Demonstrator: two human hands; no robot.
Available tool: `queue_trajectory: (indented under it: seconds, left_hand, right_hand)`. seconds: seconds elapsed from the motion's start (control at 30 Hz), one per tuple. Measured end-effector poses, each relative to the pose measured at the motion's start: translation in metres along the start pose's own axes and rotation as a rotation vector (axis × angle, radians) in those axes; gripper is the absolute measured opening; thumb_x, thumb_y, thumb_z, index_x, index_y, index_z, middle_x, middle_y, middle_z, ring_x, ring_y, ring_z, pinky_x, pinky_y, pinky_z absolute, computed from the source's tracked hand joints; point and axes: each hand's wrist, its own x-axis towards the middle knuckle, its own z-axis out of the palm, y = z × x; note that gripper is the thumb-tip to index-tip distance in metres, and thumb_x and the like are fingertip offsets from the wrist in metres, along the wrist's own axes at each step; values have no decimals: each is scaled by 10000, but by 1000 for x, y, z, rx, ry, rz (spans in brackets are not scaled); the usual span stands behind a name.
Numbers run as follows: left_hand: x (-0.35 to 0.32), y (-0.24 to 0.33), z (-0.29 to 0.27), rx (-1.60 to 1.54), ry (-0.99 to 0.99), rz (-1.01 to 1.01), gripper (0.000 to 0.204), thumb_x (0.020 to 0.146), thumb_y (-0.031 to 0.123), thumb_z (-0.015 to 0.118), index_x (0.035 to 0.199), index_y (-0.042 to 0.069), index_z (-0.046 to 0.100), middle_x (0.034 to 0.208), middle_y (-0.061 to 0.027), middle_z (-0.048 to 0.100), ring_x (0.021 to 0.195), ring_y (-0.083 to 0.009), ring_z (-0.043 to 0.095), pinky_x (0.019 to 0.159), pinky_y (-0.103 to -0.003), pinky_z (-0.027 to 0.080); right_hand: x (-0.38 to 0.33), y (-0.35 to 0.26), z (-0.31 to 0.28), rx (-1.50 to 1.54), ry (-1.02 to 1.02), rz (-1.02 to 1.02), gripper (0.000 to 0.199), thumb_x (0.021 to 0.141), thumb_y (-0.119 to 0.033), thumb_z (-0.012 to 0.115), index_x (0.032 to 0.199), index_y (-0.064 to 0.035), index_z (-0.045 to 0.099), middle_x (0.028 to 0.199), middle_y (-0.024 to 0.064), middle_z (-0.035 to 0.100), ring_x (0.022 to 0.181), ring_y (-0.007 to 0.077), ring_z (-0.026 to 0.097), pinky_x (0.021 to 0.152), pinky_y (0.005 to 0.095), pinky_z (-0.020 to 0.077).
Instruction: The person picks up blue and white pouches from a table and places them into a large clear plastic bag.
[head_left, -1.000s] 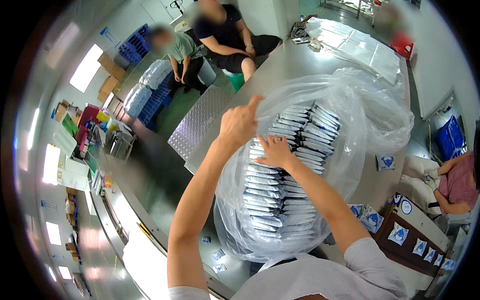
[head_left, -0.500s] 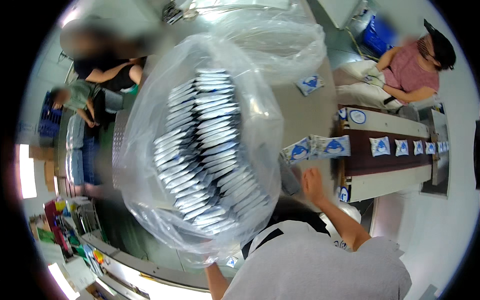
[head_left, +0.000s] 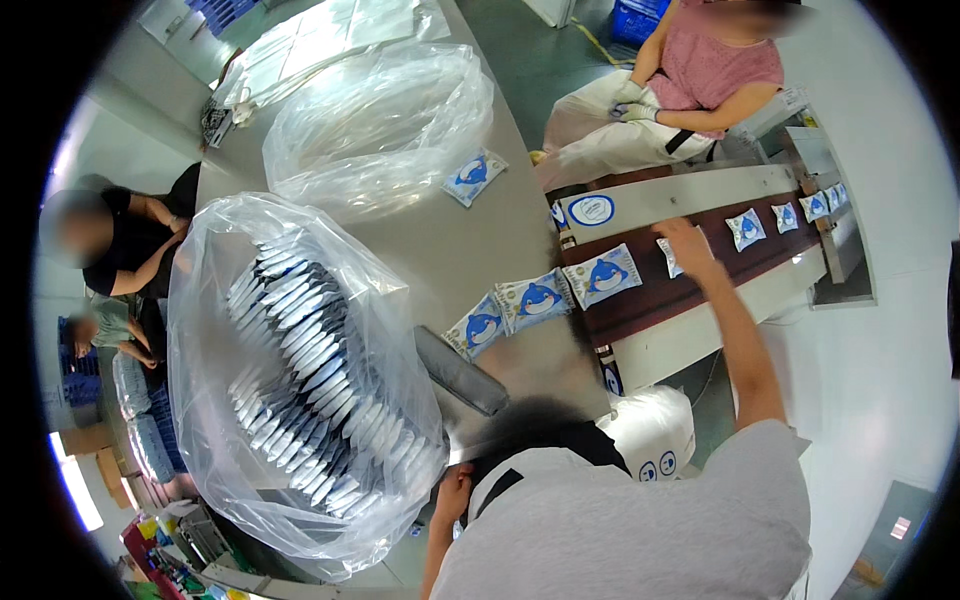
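1. The person wears a grey shirt (head_left: 640, 530) with short sleeves
2. A dark strap (head_left: 497, 492) runs down over the front of the shirt near the neck
3. The right hand (head_left: 686, 247) is bare, with no glove and no ring to see
4. The left hand (head_left: 452, 494) is bare too
5. Both arms are bare below the sleeves

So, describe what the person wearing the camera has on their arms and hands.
Both hands are bare, with no gloves, rings or watch visible. The right hand leads back along a bare forearm to a short grey fabric sleeve at the shoulder. The left hand shows only partly beside the same grey shirt.
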Motion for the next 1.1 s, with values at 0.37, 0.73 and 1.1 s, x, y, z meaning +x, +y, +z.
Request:
queue_trajectory:
  seconds: [0.37, 0.73, 1.1]
  left_hand:
    - [-10, 15, 25, -69, 139, -90, 276, 830, 33, 480, 1098, 8, 544, 1010, -173, 617, 959, -283, 608, 826, -355, 472]
    - [-94, -39, 26, -501, 413, -305, 237, 886, 40, 474, 1103, 5, 563, 986, -127, 642, 913, -195, 625, 784, -309, 508]
    - [-198, -22, -390, -216, 1494, 156, 178, 887, 149, 523, 907, 16, 638, 805, -40, 590, 776, -134, 558, 733, -290, 457]
  right_hand:
    - [110, -90, 4, 376, -632, -582, 492, 622, -379, 751, 899, 3, 613, 999, 139, 544, 997, 317, 504, 853, 398, 401]
    - [8, -235, 63, 89, -617, -223, 1034, 431, -361, 828, 1290, -19, 365, 1217, 198, 442, 1202, 375, 366, 983, 491, 315]
    - [-18, -322, -42, 679, -569, 115, 929, 512, -259, 845, 1246, 17, 348, 1186, 206, 499, 1107, 306, 521, 938, 362, 414]
